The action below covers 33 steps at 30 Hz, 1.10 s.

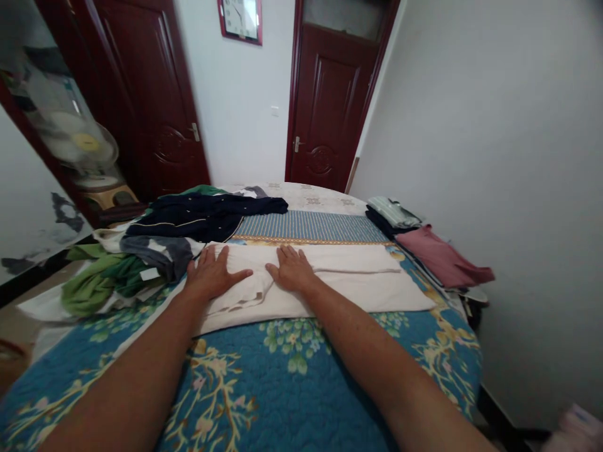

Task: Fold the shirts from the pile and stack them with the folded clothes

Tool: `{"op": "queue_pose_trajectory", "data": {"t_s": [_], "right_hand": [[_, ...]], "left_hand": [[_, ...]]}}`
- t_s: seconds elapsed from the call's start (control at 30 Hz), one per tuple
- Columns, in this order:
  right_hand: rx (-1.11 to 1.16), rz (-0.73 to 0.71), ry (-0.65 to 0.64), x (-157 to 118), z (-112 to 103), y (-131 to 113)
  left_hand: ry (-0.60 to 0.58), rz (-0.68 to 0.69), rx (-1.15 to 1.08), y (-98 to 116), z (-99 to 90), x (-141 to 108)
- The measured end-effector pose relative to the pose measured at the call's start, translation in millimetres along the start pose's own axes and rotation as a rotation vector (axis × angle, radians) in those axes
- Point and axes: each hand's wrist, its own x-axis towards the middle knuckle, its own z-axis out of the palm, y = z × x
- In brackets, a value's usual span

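Observation:
A white garment (358,285), partly folded into a long strip, lies flat across the blue floral cover (348,383). Its sort is hard to make out; it could be trousers or a shirt. On its left end rests my left hand (213,274), palm down with the thumb stretched out to the right. Near its middle my right hand (291,269) presses flat on the cloth, fingers spread. Neither hand grips anything. Beneath my palms the fabric is hidden.
Heaped clothes, among them a navy garment (188,216) and a green one (89,289), lie at the left. Folded clothes sit at the right edge, with a pink garment (443,254) and a striped one (393,212). A fan (87,143) stands far left.

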Motion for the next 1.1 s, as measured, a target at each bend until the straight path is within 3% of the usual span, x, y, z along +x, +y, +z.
{"op": "queue_pose_trajectory", "data": {"t_s": [0.2,0.5,0.6,0.7,0.83,0.93,1.1], "right_hand": [[-0.068,0.156,0.026,-33.4,-31.0,70.0],[-0.222,0.442,0.091,-92.3,-79.3,210.8],[-0.276,0.513,0.111,-108.1,-89.1,246.5],[-0.299,0.549,0.135,-113.6,-90.4,264.2],[-0.302,0.560,0.151,-111.3,-86.0,267.6],[-0.290,0.557,0.160,-110.7,-84.4,265.8],[-0.276,0.550,0.180,-112.0,-83.2,267.8]], "left_hand": [[0.015,0.016,0.007,-5.5,5.7,8.8],[0.019,0.025,0.022,-11.8,9.8,15.7],[0.023,0.030,0.027,-11.0,8.4,14.9],[0.012,0.030,0.047,-10.3,4.8,12.3],[0.074,0.072,0.112,0.4,-5.5,3.8],[0.156,0.234,0.146,29.8,-12.3,-9.5],[0.053,0.513,0.066,94.6,-1.6,-34.1]]}}
